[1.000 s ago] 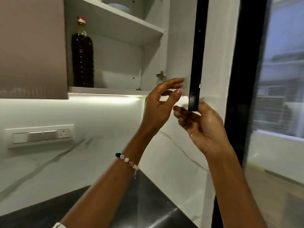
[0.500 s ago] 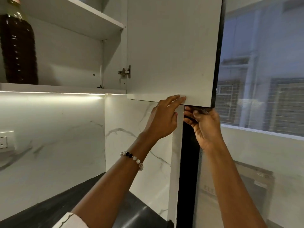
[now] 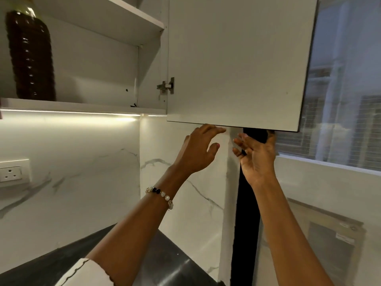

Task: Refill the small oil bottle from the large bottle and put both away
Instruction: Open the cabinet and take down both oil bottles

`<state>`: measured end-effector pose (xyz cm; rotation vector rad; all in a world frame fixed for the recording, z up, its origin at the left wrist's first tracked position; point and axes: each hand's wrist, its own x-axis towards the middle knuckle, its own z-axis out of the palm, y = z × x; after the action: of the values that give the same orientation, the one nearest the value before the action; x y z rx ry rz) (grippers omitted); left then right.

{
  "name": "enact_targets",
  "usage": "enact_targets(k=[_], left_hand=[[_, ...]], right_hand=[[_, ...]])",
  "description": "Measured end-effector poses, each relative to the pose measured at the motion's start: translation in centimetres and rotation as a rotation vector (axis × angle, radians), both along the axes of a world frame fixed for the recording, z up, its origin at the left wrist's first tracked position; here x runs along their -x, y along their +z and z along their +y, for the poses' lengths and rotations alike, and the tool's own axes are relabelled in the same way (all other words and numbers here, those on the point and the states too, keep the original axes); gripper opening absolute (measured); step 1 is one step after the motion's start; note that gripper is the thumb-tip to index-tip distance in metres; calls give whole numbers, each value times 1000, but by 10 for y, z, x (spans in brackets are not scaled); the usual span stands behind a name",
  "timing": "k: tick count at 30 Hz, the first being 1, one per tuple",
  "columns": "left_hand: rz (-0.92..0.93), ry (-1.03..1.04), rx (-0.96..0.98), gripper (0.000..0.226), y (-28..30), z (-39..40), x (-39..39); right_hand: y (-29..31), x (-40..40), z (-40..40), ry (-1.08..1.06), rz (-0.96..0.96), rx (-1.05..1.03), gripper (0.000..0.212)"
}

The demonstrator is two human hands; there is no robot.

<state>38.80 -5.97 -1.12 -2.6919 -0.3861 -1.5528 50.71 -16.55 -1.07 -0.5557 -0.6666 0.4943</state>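
So the large dark oil-filled plastic bottle (image 3: 31,56) is parked upright on the lower white cupboard shelf (image 3: 82,105), far left. The white cupboard door (image 3: 237,62) is swung open, and its bottom edge is touched by the left hand (image 3: 198,150), fingers loosely spread. The right hand (image 3: 257,159) is raised just under the door corner, fingers apart, nothing gripped. A beaded bracelet (image 3: 159,195) is worn on the left wrist, above the dark desk (image 3: 51,265).
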Motion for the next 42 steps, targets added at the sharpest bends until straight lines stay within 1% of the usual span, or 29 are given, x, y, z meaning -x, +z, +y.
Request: enact_targets(k=[5,7,9,11,13,17,19,21,24,27,28,30,32,34,36,39,42], left_hand=[[-149,79,-47,35,9,22,60],[-218,154,-91,31,14,29,91],[-274,237,-139,27,16,36,123],[-327,332,-173,25,18,40,158],[-400,477,-203,23,19,46,196],[-496,870,-210,24,21,49,272],[-495,1011,-204,25,23,45,302],[-460,1090,-203,27,23,40,324],[-364,1133,-171,38,20,36,348],[-264,1148,-112,48,16,35,362],[-248,1146,-87,50,14,35,366],[-229,1139,-52,52,12,34,372],[-219,1131,-37,52,10,29,378],[-220,1126,-36,52,12,21,383],[-225,1124,-42,52,14,12,387],[-207,1114,-93,55,16,1,392],[-183,1146,-241,61,10,-15,401]], right_hand=[[-5,22,33,42,115,-52,72],[-6,45,50,36,187,-41,65],[-6,77,68,74,194,-8,51],[-6,117,89,204,99,25,32],[-6,161,107,334,-10,51,19],[-3,250,132,594,-211,108,17],[-2,286,141,692,-296,141,15],[1,316,153,745,-383,160,15],[11,349,170,815,-451,142,21],[24,371,177,913,-409,150,31],[28,375,177,948,-388,154,29],[37,384,173,998,-400,157,14],[43,391,170,1019,-394,166,18],[46,394,168,1023,-329,194,17],[46,395,163,1021,-281,213,15],[43,393,147,1002,-205,184,15],[33,395,119,925,-154,103,16]])
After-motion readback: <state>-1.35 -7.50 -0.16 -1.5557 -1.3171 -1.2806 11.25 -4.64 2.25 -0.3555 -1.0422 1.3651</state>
